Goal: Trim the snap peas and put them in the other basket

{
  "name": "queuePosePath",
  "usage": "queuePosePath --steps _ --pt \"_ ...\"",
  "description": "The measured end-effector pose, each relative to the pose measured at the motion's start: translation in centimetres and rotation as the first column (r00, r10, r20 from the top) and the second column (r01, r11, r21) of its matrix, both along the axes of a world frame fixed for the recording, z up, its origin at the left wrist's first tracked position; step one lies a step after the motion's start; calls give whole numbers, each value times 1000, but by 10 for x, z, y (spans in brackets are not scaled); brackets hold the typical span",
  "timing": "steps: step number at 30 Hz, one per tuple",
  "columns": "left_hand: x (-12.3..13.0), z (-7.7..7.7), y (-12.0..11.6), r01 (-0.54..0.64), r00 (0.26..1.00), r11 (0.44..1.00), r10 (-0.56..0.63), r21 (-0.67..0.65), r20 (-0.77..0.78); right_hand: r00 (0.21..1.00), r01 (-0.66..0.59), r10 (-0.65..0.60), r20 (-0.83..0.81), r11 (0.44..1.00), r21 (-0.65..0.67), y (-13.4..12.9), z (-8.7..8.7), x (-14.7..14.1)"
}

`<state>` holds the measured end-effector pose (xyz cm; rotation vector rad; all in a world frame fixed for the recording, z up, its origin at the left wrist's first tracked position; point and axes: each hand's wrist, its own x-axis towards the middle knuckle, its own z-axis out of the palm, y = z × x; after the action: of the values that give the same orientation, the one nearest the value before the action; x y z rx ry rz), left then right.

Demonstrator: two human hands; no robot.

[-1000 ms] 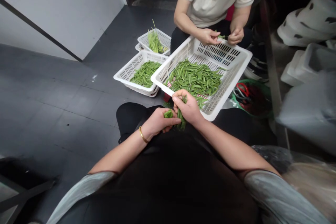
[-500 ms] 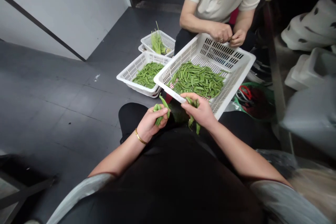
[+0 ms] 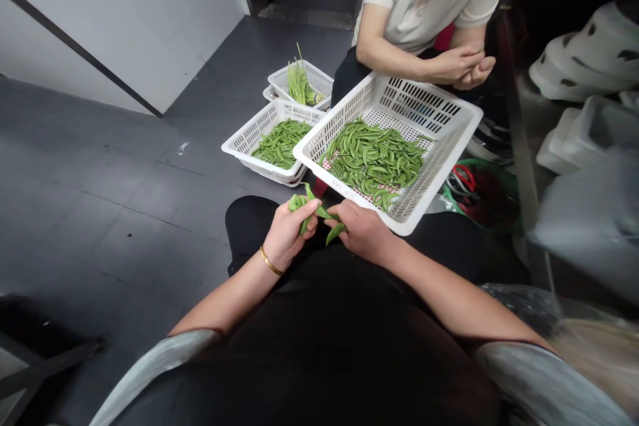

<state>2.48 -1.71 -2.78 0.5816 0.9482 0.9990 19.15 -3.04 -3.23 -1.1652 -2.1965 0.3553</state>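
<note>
My left hand (image 3: 291,229), with a gold bangle at the wrist, is closed around several green pea pods (image 3: 298,203). Close beside it, my right hand (image 3: 363,229) pinches at a pod between the two hands, and another pod (image 3: 335,233) hangs below its fingers. Just beyond my hands a large white slotted basket (image 3: 360,196) rests tilted, with a heap of pea pods (image 3: 374,156) on its bottom. Part of my right hand's grip is hidden by its own fingers.
A smaller white basket (image 3: 234,144) with more pods stands on the floor at the left, and behind it one with long green stalks (image 3: 298,83). Opposite sits a person (image 3: 399,20), hands together over the large basket's far corner. White containers (image 3: 574,133) stand at the right.
My right hand has moved left and down from the basket's near edge to my left hand. Some pods now lie nearer the basket's front. The other person's hands have shifted right.
</note>
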Motion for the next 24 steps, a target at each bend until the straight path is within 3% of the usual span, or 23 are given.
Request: queuePosePath --steps 4,11,16,18,21,24 --pt "-4 5 1 -12 1000 1000 12 7 -24 983 -9 4 -185 1000 -23 3 7 9" --pt "1 7 -1 -16 996 998 21 52 -87 980 -96 89 -177 995 -32 1 13 6" --pt "-3 5 -2 206 977 978 -206 6 -56 922 -286 203 -329 931 -227 -1 17 3" --pt "-8 5 -1 291 956 957 -291 -3 -35 913 -252 122 -390 920 -301 2 19 9" --pt "-17 4 1 396 918 918 -396 -13 -37 880 -94 -104 -464 918 -384 8 24 26" --pt "-26 6 2 447 893 895 -446 -11 -59 888 50 -185 -420 948 -313 12 28 39"
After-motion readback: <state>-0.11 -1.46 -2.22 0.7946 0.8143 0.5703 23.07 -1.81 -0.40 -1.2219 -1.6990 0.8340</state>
